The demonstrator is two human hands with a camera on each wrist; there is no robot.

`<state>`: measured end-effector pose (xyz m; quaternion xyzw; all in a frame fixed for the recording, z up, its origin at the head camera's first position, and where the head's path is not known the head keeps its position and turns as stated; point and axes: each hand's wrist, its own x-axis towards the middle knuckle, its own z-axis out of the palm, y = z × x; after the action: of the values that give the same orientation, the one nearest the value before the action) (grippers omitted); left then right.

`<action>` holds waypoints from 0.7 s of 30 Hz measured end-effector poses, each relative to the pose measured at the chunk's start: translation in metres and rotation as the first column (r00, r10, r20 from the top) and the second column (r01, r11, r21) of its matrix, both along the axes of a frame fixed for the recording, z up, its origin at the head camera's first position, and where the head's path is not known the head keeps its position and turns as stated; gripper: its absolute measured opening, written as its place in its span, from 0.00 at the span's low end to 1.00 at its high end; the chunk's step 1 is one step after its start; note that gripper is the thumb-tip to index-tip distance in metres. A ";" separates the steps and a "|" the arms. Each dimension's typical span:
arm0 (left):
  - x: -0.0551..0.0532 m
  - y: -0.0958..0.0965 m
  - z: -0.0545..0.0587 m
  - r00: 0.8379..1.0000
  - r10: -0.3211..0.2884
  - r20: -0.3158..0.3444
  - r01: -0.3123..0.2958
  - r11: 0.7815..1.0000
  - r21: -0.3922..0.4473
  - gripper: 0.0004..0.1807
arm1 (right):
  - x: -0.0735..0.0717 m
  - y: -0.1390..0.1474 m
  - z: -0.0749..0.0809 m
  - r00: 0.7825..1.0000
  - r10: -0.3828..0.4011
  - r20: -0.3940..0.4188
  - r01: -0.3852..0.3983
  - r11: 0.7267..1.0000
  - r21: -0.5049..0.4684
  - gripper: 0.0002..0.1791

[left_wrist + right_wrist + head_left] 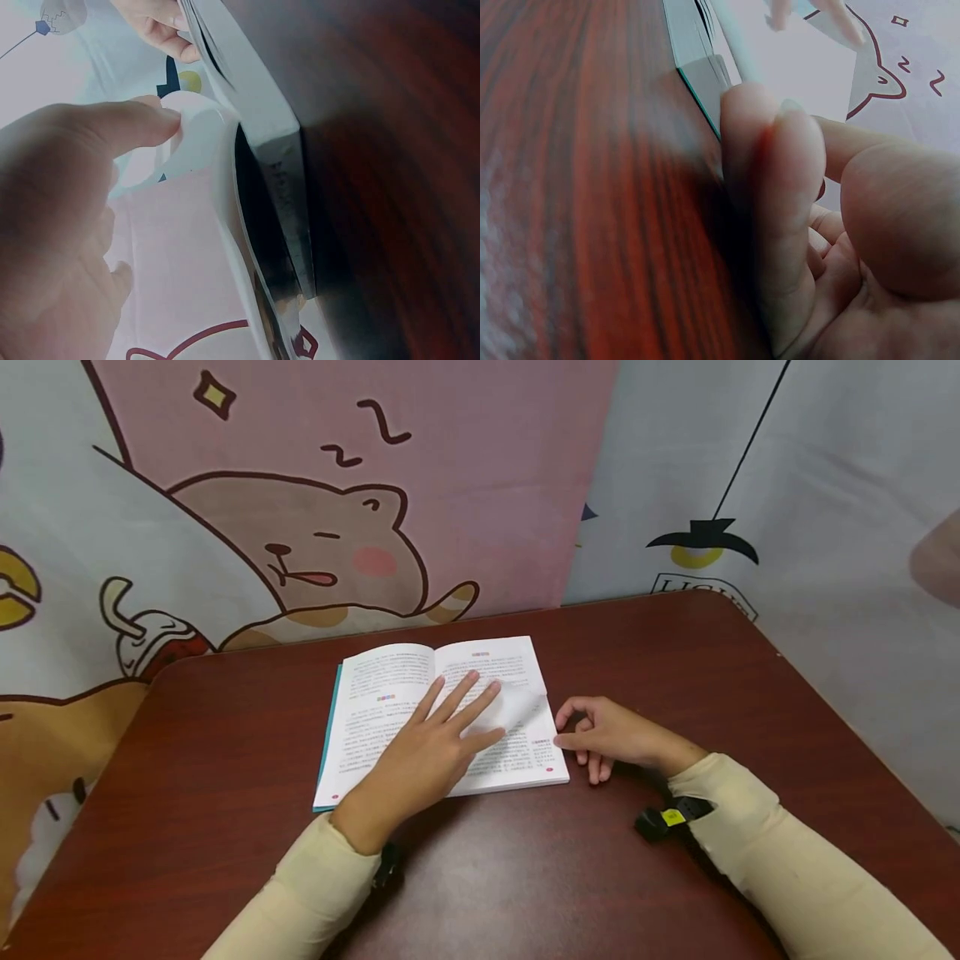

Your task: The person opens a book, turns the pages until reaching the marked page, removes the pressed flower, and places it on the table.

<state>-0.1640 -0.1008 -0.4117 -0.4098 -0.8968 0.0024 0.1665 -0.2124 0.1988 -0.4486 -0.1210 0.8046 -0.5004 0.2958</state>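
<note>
An open book (375, 739) with printed white pages and a teal cover lies on the table. Across its inner right page my left hand (431, 747) reaches with fingers spread and straight; in the left wrist view its thumb (139, 127) is over a curved page. My right hand (611, 735) is at the book's right edge, fingers loosely bent, index and thumb tips by the page edge with a small gap between them. The right wrist view shows the bent fingers (791, 187) close to the book's corner; whether they touch a page is hard to see.
The dark red-brown table (225, 827) carries the book near its far side. Behind it hangs a cloth backdrop (495, 510) with cartoon animals, reaching the table's far edge. A black strap with a yellow label (672, 817) is on the right wrist.
</note>
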 end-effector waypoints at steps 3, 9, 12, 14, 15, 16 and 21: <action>0.000 -0.001 0.000 1.000 -0.001 -0.006 0.001 1.000 -0.003 0.23 | 0.000 0.000 0.000 1.000 0.002 -0.002 -0.002 1.000 -0.002 0.18; -0.001 -0.003 0.000 1.000 0.025 0.019 -0.025 0.999 -0.023 0.25 | -0.001 0.000 0.000 1.000 0.005 -0.001 -0.005 1.000 -0.007 0.19; -0.001 -0.003 0.000 0.999 0.032 0.026 -0.032 0.999 -0.019 0.28 | -0.002 0.000 0.001 1.000 0.007 -0.004 -0.007 1.000 -0.006 0.19; -0.001 -0.003 0.000 0.999 0.030 0.027 -0.030 0.999 -0.013 0.29 | -0.002 0.000 0.001 1.000 0.008 -0.009 -0.008 1.000 -0.007 0.19; -0.001 -0.003 0.000 0.999 0.025 0.027 -0.025 1.000 -0.010 0.29 | -0.002 0.000 0.001 1.000 0.007 -0.008 -0.007 1.000 -0.009 0.19; -0.001 -0.003 0.000 0.999 0.019 0.027 -0.019 1.000 -0.008 0.29 | -0.002 0.000 0.002 1.000 0.010 -0.009 -0.010 1.000 -0.008 0.19; -0.001 -0.003 0.001 0.999 -0.007 0.036 0.007 1.000 -0.006 0.22 | -0.002 0.000 0.002 1.000 0.019 -0.015 -0.019 1.000 -0.006 0.19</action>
<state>-0.1648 -0.1035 -0.4111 -0.4133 -0.8983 -0.0029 0.1489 -0.2140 0.1993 -0.4469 -0.1332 0.8042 -0.4992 0.2940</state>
